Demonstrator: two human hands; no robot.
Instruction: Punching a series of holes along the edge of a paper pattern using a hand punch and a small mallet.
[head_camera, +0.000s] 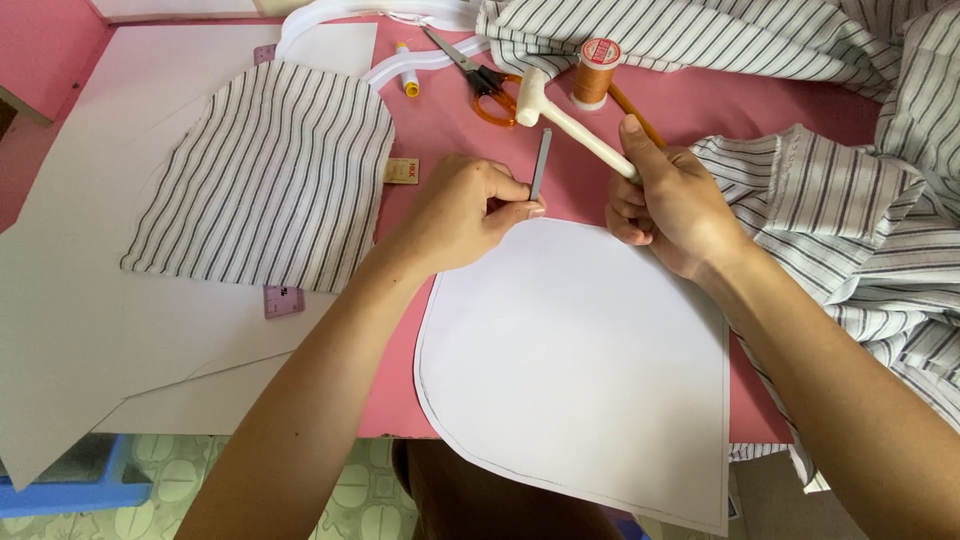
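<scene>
My left hand (462, 210) pinches a thin grey metal rod (541, 160), held upright with its lower end at the top edge of a white paper pattern piece (580, 370) that has one rounded side. My right hand (672, 200) grips the handle of a small white hammer (560, 118), whose head hangs just above and left of the rod's top. A yellow pencil (636, 114) also pokes out of the right hand.
Pink table (450, 110). A cut striped fabric piece (270, 180) lies on large white paper sheets (80, 250) at left. Orange-handled scissors (487, 88), an orange thread spool (596, 72) and white tape sit at the back. Loose striped cloth (850, 200) is heaped at right.
</scene>
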